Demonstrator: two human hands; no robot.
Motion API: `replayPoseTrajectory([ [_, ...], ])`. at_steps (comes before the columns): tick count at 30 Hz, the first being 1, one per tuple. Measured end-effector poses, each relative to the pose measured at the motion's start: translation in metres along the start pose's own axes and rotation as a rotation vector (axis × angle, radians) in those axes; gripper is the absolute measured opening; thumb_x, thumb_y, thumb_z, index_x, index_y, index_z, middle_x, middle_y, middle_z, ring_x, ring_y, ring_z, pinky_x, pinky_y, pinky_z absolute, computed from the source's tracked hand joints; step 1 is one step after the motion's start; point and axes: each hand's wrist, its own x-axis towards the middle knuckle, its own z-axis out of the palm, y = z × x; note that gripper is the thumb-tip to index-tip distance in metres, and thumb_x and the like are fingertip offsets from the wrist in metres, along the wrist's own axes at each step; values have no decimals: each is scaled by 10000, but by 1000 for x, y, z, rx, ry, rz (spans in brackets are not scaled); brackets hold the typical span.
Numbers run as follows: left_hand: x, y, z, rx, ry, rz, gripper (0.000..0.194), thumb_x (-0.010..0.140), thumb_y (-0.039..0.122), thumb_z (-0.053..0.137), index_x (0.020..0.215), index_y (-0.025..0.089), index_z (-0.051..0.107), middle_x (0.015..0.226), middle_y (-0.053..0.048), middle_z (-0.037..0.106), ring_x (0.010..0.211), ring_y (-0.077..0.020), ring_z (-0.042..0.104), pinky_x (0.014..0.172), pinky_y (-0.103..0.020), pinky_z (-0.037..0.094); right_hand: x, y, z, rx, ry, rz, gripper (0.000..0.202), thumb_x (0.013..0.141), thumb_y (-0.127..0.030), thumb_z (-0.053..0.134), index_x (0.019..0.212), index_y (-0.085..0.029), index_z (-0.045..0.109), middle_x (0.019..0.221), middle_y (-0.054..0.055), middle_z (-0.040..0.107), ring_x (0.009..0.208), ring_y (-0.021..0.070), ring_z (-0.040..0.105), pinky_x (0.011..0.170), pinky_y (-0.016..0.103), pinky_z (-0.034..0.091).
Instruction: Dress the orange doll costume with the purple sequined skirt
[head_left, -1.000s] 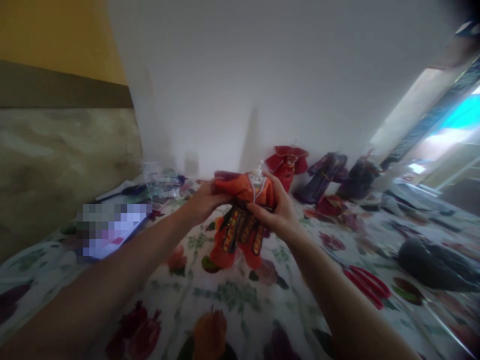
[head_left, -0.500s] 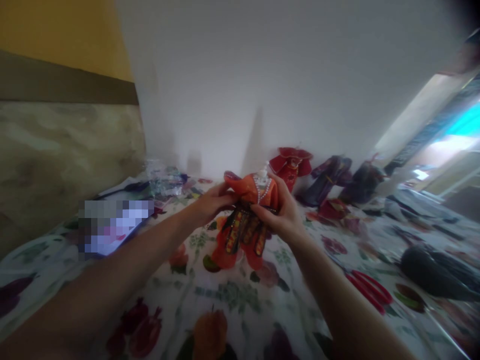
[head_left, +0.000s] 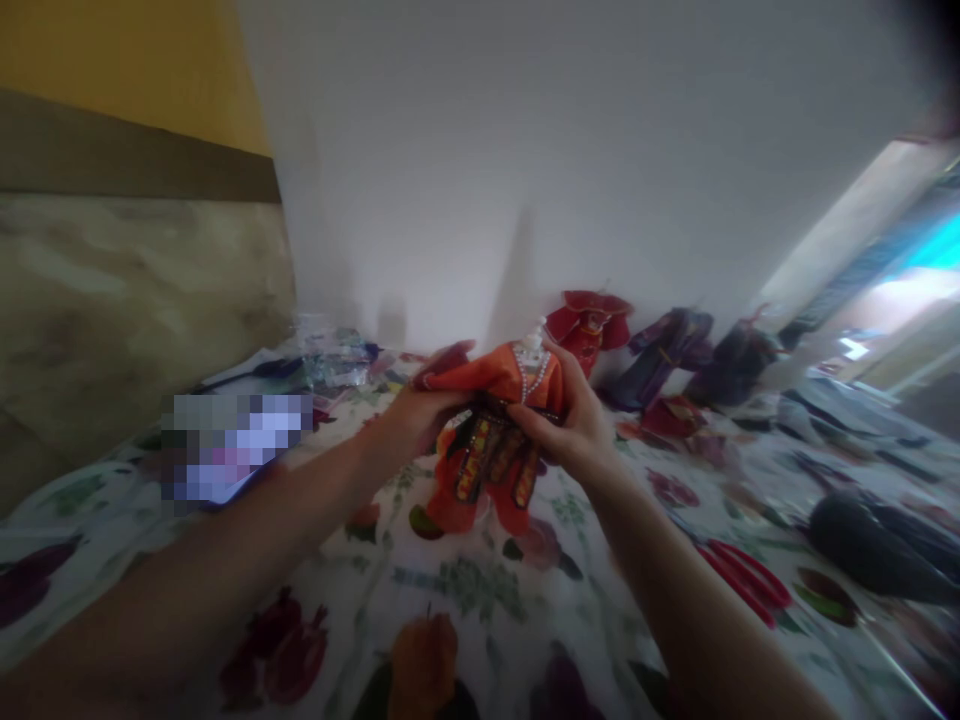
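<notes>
A small orange doll costume (head_left: 499, 370) with a beaded white neckline, a dark patterned waist and hanging strips stands upright on a white-necked form above the tablecloth. My right hand (head_left: 574, 415) is closed around its side, thumb across the front of the waist. My left hand (head_left: 431, 415) lies under the outstretched sleeve, fingers extended toward the body of the costume and partly hidden by the cloth. The sleeve's darker red end flares above that hand.
A flowered tablecloth (head_left: 465, 590) covers the table. Against the wall stand a red doll costume (head_left: 589, 325) and two dark ones. Red-handled scissors (head_left: 746, 580) and a dark object (head_left: 877, 540) lie at right. A phone-like device (head_left: 247, 450), partly blurred out, and clear plastic (head_left: 334, 350) are at left.
The costume's left-side sleeve, bunched at my left hand before, is now stretched outward over it. My left hand has shifted slightly left and flattened. My right hand keeps its grip.
</notes>
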Motion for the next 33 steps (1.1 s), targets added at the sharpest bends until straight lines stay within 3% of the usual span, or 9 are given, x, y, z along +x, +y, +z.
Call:
replayPoseTrajectory([
  [7, 3, -1, -6, 82, -107, 57, 505, 685, 41, 742, 1158, 211, 695, 1060, -43, 728, 973, -172, 652, 917, -307, 485, 0, 1, -1, -21, 0, -6, 654, 775, -352, 753, 1353, -277, 458, 1132, 52, 651, 937, 229, 660, 868, 409, 573],
  [15, -1, -2, -1, 74, -75, -29, 280, 705, 109, 745, 978, 169, 747, 1022, -55, 731, 949, -200, 671, 915, -336, 496, 0, 2, -1, -17, 1, -7, 671, 771, -372, 754, 1367, -280, 461, 1123, 54, 648, 921, 229, 655, 844, 412, 581],
  [22, 7, -6, -6, 88, -3, -107, 333, 630, 129, 819, 953, 154, 741, 994, -81, 738, 945, -222, 672, 916, -364, 498, 0, 2, -1, -8, -3, -2, 671, 775, -374, 752, 1371, -293, 456, 1103, 46, 652, 912, 229, 659, 847, 418, 581],
  [29, 22, 2, -26, 309, -140, -21, 451, 657, 154, 833, 1093, 189, 724, 1127, -94, 720, 1032, -243, 655, 951, -405, 481, 1, 3, -2, 13, -13, -25, 667, 770, -359, 763, 1360, -293, 457, 1163, 45, 645, 1005, 238, 660, 924, 419, 565],
  [33, 24, 4, -30, 376, -233, -36, 389, 719, 172, 792, 1102, 155, 725, 1129, -134, 722, 1035, -271, 658, 939, -437, 486, 0, 5, -2, 17, -17, -13, 678, 771, -371, 760, 1367, -278, 451, 1139, 51, 653, 979, 238, 667, 896, 411, 576],
])
